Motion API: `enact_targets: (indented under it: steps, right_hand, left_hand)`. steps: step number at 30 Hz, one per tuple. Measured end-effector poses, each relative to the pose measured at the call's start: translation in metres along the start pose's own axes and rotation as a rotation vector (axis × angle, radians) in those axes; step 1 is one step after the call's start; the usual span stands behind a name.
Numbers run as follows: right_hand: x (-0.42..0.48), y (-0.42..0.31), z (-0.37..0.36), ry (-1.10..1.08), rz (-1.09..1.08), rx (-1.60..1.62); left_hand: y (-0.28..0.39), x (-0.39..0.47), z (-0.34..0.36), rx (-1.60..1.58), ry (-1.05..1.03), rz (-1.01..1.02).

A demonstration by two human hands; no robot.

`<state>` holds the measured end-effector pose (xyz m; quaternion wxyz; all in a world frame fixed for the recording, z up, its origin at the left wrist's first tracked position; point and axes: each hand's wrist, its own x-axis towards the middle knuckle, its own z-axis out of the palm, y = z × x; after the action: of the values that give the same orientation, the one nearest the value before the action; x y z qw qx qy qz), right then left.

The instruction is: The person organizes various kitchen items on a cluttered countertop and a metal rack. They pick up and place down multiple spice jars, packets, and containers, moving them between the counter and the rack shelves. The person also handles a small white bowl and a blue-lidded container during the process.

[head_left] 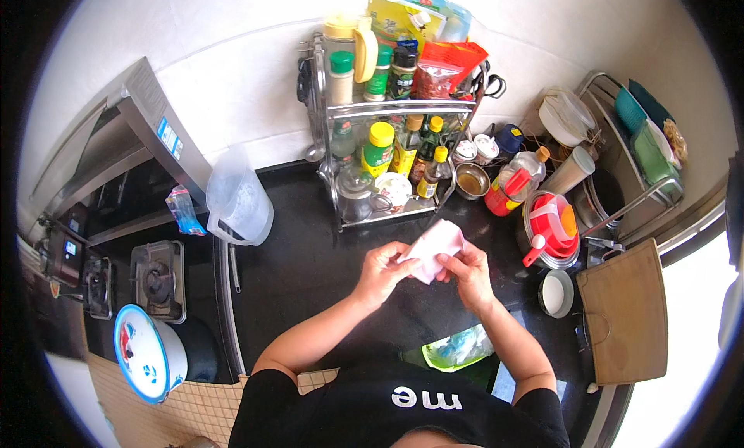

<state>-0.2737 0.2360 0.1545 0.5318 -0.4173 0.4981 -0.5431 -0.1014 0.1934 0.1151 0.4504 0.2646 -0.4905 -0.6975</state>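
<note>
Above the black countertop (290,262) I hold up a folded pink cloth (433,250). My left hand (383,270) grips its left edge between thumb and fingers. At its right lower edge, the thumb and fingers of my right hand (468,270) pinch it. Behind the cloth stands a two-tier metal rack (401,106) with seasoning bottles, jars and bags. Under my right forearm lies a green container (453,361) holding a crumpled plastic bag.
To the left are a plastic measuring jug (241,201), a gas burner (158,279) and an enamel basin (148,355). On the right are a steel pot with a red strainer (552,233), a small bowl (556,294), a wooden cutting board (628,320) and a dish rack (633,209).
</note>
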Motion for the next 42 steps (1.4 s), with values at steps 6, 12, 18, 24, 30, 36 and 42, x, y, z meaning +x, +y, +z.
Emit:
enact_targets:
  steps: [6, 12, 18, 24, 30, 36, 42]
  right_hand:
    - [0.045, -0.040, 0.029, -0.211, -0.214, -0.534]
    - [0.088, -0.074, 0.071, -0.305, -0.319, -0.757]
    - [0.119, -0.097, 0.107, -0.372, -0.775, -0.962]
    - [0.126, -0.085, 0.110, -0.320, -0.752, -0.814]
    - [0.112, -0.077, 0.103, -0.302, -0.867, -0.858]
    - [0.102, -0.061, 0.096, -0.102, -0.810, -0.615]
    - [0.097, -0.045, 0.082, 0.045, -0.782, -0.513]
  left_hand:
    - [0.063, 0.023, -0.043, 0.246, 0.045, 0.229]
    - [0.101, 0.034, -0.087, 0.531, 0.127, 0.417]
    - [0.111, 0.043, -0.109, 0.298, 0.160, 0.562]
    - [0.108, 0.050, -0.113, 0.246, 0.166, 0.673]
    - [0.094, 0.055, -0.119, 0.319, 0.086, 0.724]
    - [0.094, 0.059, -0.088, -0.018, 0.120, 0.600]
    - [0.076, 0.065, -0.079, -0.243, 0.100, 0.373]
